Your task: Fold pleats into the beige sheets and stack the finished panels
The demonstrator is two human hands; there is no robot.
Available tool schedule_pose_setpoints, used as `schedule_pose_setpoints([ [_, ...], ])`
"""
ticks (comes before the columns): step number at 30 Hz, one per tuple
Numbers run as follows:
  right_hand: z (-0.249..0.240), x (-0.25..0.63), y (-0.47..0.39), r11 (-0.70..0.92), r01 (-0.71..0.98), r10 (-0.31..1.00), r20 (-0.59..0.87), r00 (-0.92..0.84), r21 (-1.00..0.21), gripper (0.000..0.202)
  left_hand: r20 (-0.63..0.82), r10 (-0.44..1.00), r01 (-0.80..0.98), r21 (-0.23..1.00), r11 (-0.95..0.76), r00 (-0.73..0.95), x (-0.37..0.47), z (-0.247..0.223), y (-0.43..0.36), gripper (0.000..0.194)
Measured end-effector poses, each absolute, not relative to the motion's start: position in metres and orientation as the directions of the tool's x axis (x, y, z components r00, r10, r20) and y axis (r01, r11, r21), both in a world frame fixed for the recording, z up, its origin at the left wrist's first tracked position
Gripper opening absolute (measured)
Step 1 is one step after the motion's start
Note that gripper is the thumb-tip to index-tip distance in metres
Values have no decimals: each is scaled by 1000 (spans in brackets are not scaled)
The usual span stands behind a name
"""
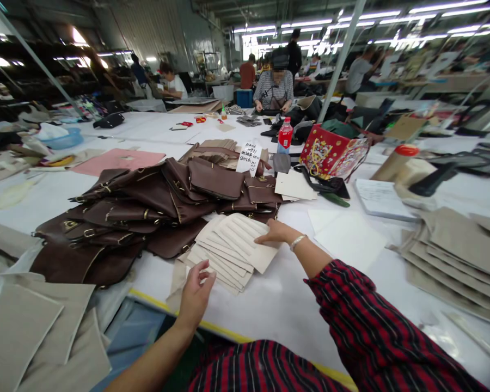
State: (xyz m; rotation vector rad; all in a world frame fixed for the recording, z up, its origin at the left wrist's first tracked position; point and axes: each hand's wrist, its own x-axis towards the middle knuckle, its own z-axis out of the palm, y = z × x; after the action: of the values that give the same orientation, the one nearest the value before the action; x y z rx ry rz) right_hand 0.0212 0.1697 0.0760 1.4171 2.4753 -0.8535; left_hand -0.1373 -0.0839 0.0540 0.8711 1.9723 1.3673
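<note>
A fanned stack of cream pieces (228,245) lies on the white table in front of me. My right hand (275,233), with a bracelet at the wrist, grips the top piece at its right edge, thumb above it. My left hand (196,291) is raised at the near left side of the stack, fingers loosely curled and apart, with nothing in it. Behind and left of the stack is a heap of dark brown leather bags (147,212) with metal fittings. A handwritten paper tag (249,158) stands behind the bags.
Beige panels are piled at the left (32,321) and right (465,256). Further back are a bottle (285,136), a red patterned bag (330,152), a notebook (381,197) and a pink sheet (116,161). A person (274,87) sits across the table.
</note>
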Motion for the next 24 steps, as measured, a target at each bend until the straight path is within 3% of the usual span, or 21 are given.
schedule_pose_setpoints([
  [3,75,77,141,234,855,815,-386,-432,-463,93,124,858,379,921,87,-499,-114,67,-85,38],
  [6,62,143,93,-29,815,926,-324,-196,-578,84,347,910,552,816,-173,-227,-75,79,-78,38],
  [8,49,178,50,-238,703,961,-267,71,-670,71,433,901,588,727,-354,7,-39,81,-65,42],
  [10,36,197,0,-384,534,923,-313,221,-754,57,420,879,581,666,-467,225,1,75,-45,49],
  [13,29,197,-67,-469,286,881,-467,81,-836,37,212,894,658,614,-436,394,57,51,-17,62],
  [15,35,195,-87,-382,314,881,-445,-162,-869,23,70,900,749,530,-399,430,78,32,-5,66],
  [17,52,204,-80,-194,434,873,-357,-332,-880,15,50,855,765,422,-486,516,81,14,0,63],
  [19,75,225,-49,18,597,924,-215,-317,-802,18,90,742,674,357,-647,665,66,2,1,57],
  [21,95,250,0,140,791,977,-48,-209,-595,25,107,611,552,329,-766,784,44,0,1,57],
  [24,101,272,86,167,965,978,-92,-188,-201,29,79,494,443,337,-831,866,18,13,1,60],
])
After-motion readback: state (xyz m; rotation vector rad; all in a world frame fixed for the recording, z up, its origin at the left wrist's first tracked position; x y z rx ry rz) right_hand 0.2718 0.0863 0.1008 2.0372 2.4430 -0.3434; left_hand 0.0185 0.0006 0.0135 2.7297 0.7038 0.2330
